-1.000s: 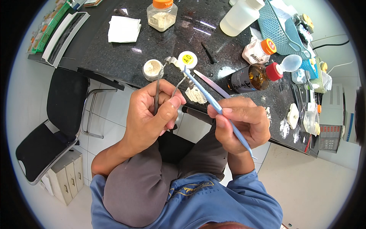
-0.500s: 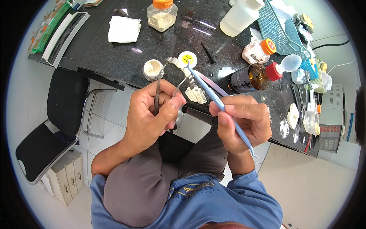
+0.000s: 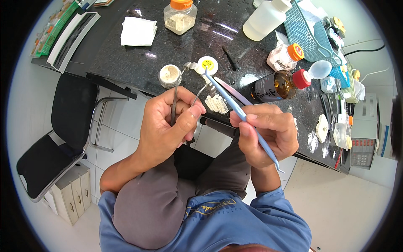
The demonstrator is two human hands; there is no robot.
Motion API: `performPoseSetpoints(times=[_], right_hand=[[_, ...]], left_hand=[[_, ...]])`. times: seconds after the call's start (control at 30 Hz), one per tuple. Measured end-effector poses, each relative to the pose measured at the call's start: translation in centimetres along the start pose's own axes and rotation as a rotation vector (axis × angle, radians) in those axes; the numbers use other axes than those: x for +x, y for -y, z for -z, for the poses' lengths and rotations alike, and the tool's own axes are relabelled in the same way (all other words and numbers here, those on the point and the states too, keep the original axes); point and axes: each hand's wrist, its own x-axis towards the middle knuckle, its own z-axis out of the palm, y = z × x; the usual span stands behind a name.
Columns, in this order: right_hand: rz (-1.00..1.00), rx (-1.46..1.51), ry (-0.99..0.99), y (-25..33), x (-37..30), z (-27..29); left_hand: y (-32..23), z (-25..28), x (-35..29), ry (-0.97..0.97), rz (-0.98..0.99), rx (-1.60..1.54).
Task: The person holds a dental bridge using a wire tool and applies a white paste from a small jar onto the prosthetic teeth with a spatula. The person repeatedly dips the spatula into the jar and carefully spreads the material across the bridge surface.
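Closed fingers of my left hand [image 3: 168,126] grip a grey metal tool [image 3: 174,98] with two thin, curved arms. Its upper ends carry small silvery and pale pieces whose kind I cannot make out. My right hand [image 3: 268,134] pinches a slim blue double-ended dental instrument [image 3: 235,107] like a pen. The upper tip of this instrument appears in front of a white round lid with a yellow label [image 3: 207,64]; whether it touches anything there is unclear. Beyond my left hand stands a small jar of pale powder [image 3: 169,75]. Whitish paste streaks [image 3: 216,103] lie between my hands.
A pink-white handle [image 3: 231,90] and an amber bottle with a red cap [image 3: 279,85] lie beyond my right hand. Farther back are a powder jar [image 3: 179,23], a white bottle [image 3: 262,21] and folded tissue [image 3: 138,32]. A black chair [image 3: 73,107] stands left.
The view has shifted very slightly. Both hands keep their grips and stay almost still.
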Motion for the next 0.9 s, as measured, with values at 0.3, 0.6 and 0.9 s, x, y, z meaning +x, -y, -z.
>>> performPoseSetpoints(times=[0.3,0.6,0.9], right_hand=[[-0.006,0.039,-0.032,-0.1,-0.1,0.0],[-0.004,0.063,-0.048,0.4,0.0,0.5],[-0.197,-0.105,0.063,2.1,-1.5,3.6]], left_hand=[[0.1,0.0,0.0,-0.001,-0.003,-0.007],[0.0,0.1,0.0,-0.012,0.01,-0.008],[-0.9,-0.4,-0.6,0.004,0.096,-0.05]])
